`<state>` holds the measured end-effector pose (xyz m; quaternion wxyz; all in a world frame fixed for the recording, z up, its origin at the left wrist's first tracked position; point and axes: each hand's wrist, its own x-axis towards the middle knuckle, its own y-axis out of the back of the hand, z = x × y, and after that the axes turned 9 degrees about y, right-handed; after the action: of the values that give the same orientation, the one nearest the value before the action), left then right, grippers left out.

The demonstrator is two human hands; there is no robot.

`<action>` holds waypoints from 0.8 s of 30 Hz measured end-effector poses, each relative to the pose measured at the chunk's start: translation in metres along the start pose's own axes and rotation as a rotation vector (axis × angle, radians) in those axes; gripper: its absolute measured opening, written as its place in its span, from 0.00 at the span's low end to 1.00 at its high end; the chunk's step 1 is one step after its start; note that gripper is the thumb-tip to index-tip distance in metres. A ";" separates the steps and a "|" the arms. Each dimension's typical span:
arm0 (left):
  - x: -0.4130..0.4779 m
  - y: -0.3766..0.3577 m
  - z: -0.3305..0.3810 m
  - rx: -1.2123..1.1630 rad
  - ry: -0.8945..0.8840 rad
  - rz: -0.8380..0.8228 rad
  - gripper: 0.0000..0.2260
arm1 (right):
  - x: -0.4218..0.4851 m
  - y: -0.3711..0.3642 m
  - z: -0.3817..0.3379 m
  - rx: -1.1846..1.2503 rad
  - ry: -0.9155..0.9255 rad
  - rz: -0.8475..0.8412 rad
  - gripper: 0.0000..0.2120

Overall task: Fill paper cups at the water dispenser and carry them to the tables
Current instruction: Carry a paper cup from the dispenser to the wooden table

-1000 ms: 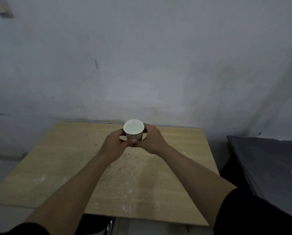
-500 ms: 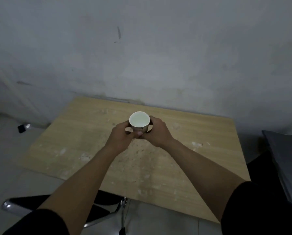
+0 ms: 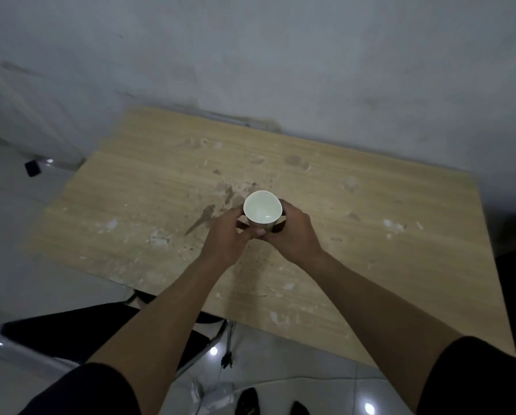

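Above middle of scuffed wooden table (image 3: 340, 265), both hands cupped paper cup (image 3: 262, 209): left hand (image 3: 225, 238) and right hand (image 3: 292, 233) curled snug round its sides, thumbs meeting in front. Cup upright, rim up. Black chair (image 3: 71, 333) near table's front-left corner.

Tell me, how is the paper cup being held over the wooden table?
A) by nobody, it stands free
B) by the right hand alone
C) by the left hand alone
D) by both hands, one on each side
D: the left hand and the right hand both wrap the paper cup from opposite sides above the wooden table.
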<state>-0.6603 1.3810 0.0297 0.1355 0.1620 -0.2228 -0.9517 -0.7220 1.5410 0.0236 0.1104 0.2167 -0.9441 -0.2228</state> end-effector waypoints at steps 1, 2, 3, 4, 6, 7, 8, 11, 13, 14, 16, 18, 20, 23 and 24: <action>0.004 -0.002 -0.011 -0.005 0.006 -0.011 0.24 | 0.000 -0.007 0.008 -0.010 -0.009 -0.008 0.33; 0.008 -0.005 -0.022 -0.009 0.010 -0.017 0.24 | -0.001 -0.014 0.016 -0.021 -0.018 -0.015 0.33; 0.011 -0.007 -0.032 -0.010 0.016 -0.018 0.23 | -0.001 -0.021 0.024 -0.029 -0.028 -0.022 0.33; 0.013 -0.009 -0.042 -0.010 0.024 -0.016 0.23 | -0.001 -0.028 0.031 -0.031 -0.036 -0.028 0.33; 0.017 -0.013 -0.058 -0.013 0.036 -0.017 0.23 | -0.003 -0.039 0.044 -0.031 -0.046 -0.030 0.33; 0.018 -0.014 -0.064 -0.013 0.034 -0.020 0.22 | -0.004 -0.044 0.050 -0.031 -0.052 -0.027 0.33; 0.020 -0.015 -0.070 -0.011 0.030 -0.022 0.22 | -0.004 -0.049 0.055 -0.029 -0.059 -0.024 0.32; 0.025 -0.018 -0.084 0.007 0.025 -0.016 0.23 | -0.004 -0.059 0.068 -0.040 -0.066 -0.016 0.31; 0.027 -0.020 -0.094 0.017 0.015 -0.016 0.23 | -0.004 -0.063 0.073 -0.065 -0.049 -0.019 0.31; 0.028 -0.021 -0.098 0.016 0.009 -0.020 0.23 | -0.005 -0.065 0.076 -0.078 -0.039 -0.020 0.31; 0.028 -0.023 -0.103 -0.005 0.003 -0.029 0.23 | -0.007 -0.067 0.080 -0.098 -0.013 -0.013 0.30; 0.029 -0.023 -0.105 -0.032 0.001 -0.034 0.24 | -0.007 -0.067 0.080 -0.106 -0.003 -0.006 0.31; 0.029 -0.023 -0.105 -0.041 0.004 -0.056 0.26 | -0.007 -0.067 0.080 -0.094 -0.021 -0.016 0.32; 0.028 -0.017 -0.101 -0.043 0.045 -0.133 0.36 | -0.006 -0.065 0.075 -0.047 -0.086 -0.073 0.37; 0.028 -0.013 -0.098 -0.043 0.078 -0.174 0.43 | -0.005 -0.064 0.073 -0.041 -0.110 -0.107 0.41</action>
<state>-0.6521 1.3459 -0.0671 0.0643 0.2146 -0.1822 -0.9574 -0.7168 1.5190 -0.0709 0.0509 0.2520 -0.9309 -0.2594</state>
